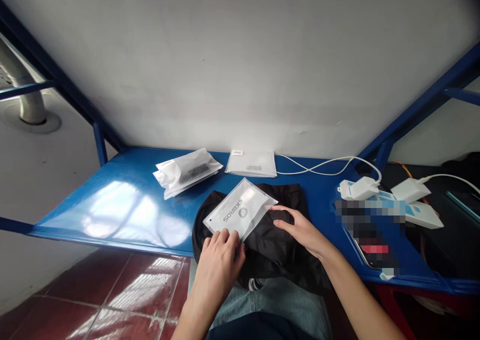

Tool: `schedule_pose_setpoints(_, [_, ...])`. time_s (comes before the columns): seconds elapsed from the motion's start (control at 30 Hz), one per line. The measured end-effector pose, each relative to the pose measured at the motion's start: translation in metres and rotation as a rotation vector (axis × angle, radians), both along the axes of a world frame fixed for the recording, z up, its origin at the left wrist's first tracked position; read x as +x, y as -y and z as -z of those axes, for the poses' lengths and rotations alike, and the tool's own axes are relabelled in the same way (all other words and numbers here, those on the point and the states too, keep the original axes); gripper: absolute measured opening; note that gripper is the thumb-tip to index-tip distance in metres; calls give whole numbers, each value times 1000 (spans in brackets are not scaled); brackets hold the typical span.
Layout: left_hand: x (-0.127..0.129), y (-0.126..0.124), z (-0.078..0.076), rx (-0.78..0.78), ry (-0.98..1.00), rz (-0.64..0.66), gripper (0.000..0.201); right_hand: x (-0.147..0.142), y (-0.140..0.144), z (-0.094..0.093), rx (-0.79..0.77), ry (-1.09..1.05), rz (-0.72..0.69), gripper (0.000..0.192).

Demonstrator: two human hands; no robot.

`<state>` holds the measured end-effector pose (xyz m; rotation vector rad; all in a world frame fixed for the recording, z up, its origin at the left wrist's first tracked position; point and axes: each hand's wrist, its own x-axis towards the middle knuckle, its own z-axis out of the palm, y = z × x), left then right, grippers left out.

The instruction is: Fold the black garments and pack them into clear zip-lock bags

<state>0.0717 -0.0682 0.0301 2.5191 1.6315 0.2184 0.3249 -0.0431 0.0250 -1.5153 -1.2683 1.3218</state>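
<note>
A frosted plastic bag (236, 207) with "CKBROS" printed on it lies slanted on top of a black cloth item (268, 250), perhaps a garment or cloth bag, at the table's front edge. Curled over the bag's near edge, the fingers of my left hand (221, 257) grip it; the thumb is partly hidden. My right hand (302, 230) reaches in from the right, its forefinger touching the bag's right corner. Its thumb rests apart, over the black cloth. Whatever is inside the bag cannot be made out.
Behind lie a pile of filled plastic bags (187, 170) and a flat stack of bags (251, 164) against the wall. White cables run to a power strip (420, 212) on the right. A phone (369, 257), partly blurred out, lies nearby. Blue frame bars (420, 100) flank the table (127, 180).
</note>
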Motion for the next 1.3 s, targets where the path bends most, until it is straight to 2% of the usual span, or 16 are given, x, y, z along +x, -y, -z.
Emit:
schedule_pose_setpoints(0.17, [10, 1, -3, -49, -57, 67, 18, 0, -1, 10, 5, -114, 93, 45])
schedule_pose_setpoints(0.27, [19, 2, 0, -17, -30, 110, 17, -1, 1, 16, 84, -95, 133, 47])
schedule_pose_setpoints(0.33, [23, 2, 3, 20, 2, 137, 14, -2, 2, 15, 126, -69, 114, 47])
schedule_pose_setpoints(0.47, [23, 4, 6, 79, 72, 193, 13, -2, 4, 3, 71, -185, 38, 50])
schedule_pose_setpoints(0.63, [19, 3, 5, 87, 68, 290, 15, -8, -4, -2, 102, -94, -43, 46])
schedule_pose_setpoints(0.77, [20, 1, 6, 120, 65, 315, 17, -21, -15, 11, 110, -265, 105, 54])
schedule_pose_setpoints(0.83, [20, 0, 7, 133, 93, 322, 17, -24, -19, 15, 188, -165, 158, 53])
schedule_pose_setpoints(0.9, [19, -1, 8, 136, 143, 341, 18, -24, -21, 15, 215, -89, 137, 49])
schedule_pose_setpoints(1.03, [17, -4, 6, 144, 195, 418, 19, -22, -23, 6, 29, -324, 36, 51])
schedule_pose_setpoints(1.2, [15, -9, -4, 182, 191, 510, 18, -33, -31, 0, 59, -227, 86, 58])
schedule_pose_setpoints(1.3, [13, -11, -11, 173, 215, 539, 18, -40, -36, 1, -87, -458, 107, 51])
